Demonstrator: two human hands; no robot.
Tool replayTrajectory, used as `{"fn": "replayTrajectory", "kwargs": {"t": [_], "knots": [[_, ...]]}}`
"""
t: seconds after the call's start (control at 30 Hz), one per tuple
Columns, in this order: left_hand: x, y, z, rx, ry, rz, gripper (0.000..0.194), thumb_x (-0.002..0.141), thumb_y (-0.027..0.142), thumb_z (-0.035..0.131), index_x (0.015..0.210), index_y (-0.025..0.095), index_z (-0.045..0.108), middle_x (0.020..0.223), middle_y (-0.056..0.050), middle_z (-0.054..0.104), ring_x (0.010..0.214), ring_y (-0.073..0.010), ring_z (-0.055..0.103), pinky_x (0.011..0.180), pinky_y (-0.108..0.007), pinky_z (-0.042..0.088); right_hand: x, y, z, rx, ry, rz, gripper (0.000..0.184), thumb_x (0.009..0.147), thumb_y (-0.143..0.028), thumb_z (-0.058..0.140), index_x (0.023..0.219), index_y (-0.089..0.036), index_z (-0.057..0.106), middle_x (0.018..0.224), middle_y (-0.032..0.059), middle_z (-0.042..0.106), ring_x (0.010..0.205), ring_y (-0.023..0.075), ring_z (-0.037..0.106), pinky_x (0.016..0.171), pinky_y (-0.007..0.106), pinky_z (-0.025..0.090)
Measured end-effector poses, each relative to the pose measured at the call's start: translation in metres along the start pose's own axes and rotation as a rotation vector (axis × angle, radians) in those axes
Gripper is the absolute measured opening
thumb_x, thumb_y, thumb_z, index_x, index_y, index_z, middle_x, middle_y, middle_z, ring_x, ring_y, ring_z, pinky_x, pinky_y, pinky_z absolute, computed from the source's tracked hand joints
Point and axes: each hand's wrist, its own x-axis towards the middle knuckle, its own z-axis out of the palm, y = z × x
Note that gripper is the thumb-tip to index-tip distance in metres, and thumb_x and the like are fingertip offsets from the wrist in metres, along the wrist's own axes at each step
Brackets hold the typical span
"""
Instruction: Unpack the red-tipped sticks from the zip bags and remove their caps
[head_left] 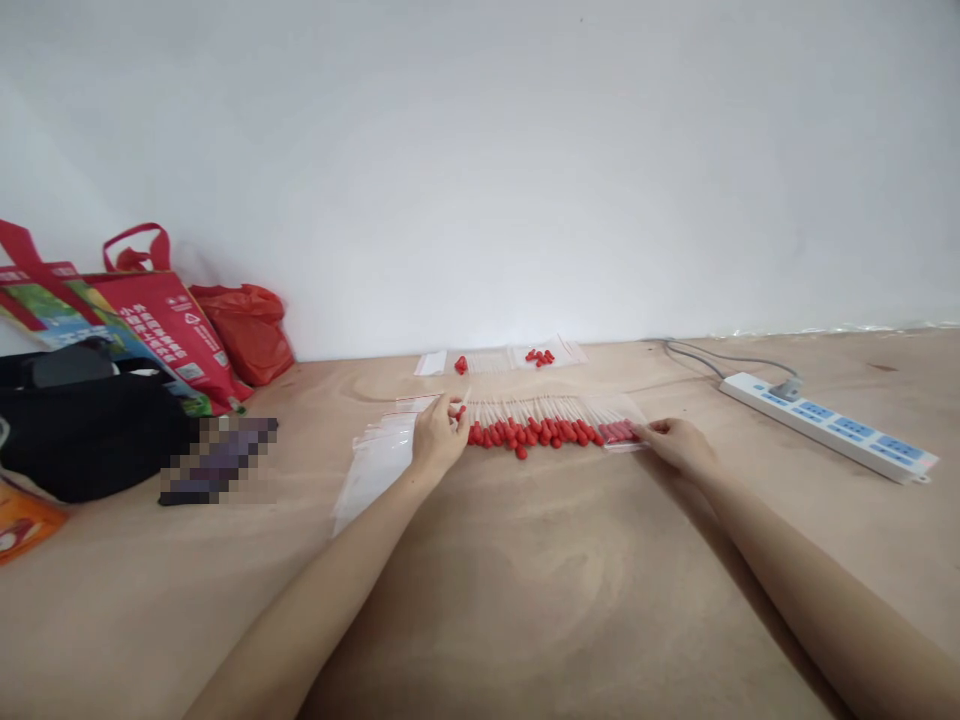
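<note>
While the left hand (439, 435) pinches a stick (463, 411) left of the row (525, 432), likely lined up for easy reach, the right hand (679, 442) grips a bag (621, 433) by its right edge.

Soft light brightens the plain white wall (525, 200); shadow lines the bare right forearm (795, 570); the thin, red-tipped sticks (531, 434) look soft-edged; pixelation masks a flat, dark object (220, 460).
</note>
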Motion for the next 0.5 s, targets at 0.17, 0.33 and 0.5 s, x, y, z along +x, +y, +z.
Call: {"fn": "replayTrajectory", "kwargs": {"t": [0.17, 0.33, 0.5], "knots": [[-0.014, -0.015, 0.003, 0.001, -0.031, 0.015, 0.016, 0.072, 0.021, 0.053, 0.087, 0.018, 0.055, 0.072, 0.0, 0.061, 0.068, -0.0155, 0.059, 0.064, -0.026, 0.044, 0.003, 0.002, 0.004, 0.132, 0.059, 0.034, 0.033, 0.064, -0.05, 0.056, 0.065, -0.018, 0.064, 0.054, 0.0055, 0.061, 0.052, 0.0192, 0.055, 0.049, 0.028, 0.034], [-0.014, -0.017, 0.005, 0.005, -0.033, 0.018, 0.023, 0.071, 0.033, 0.057, 0.089, 0.018, 0.056, 0.075, -0.002, 0.062, 0.074, -0.0182, 0.059, 0.069, -0.029, 0.044, 0.007, 0.005, 0.01, 0.22, 0.248, -0.006, 0.022, 0.069, -0.039, 0.051, 0.062, -0.018, 0.056, 0.061, 0.0065, 0.061, 0.062, 0.0194, 0.055, 0.055, 0.028, 0.037], [-0.014, -0.02, -0.009, -0.019, 0.026, 0.042, 0.022, 0.073, 0.032, 0.056, 0.088, 0.017, 0.055, 0.081, -0.004, 0.062, 0.078, -0.0195, 0.058, 0.072, -0.032, 0.045, 0.003, -0.004, 0.004, 0.447, 0.425, -0.096, 0.025, 0.077, -0.043, 0.041, 0.073, -0.019, 0.047, 0.077, 0.0086, 0.063, 0.073, 0.0184, 0.058, 0.063, 0.029, 0.043]]}}
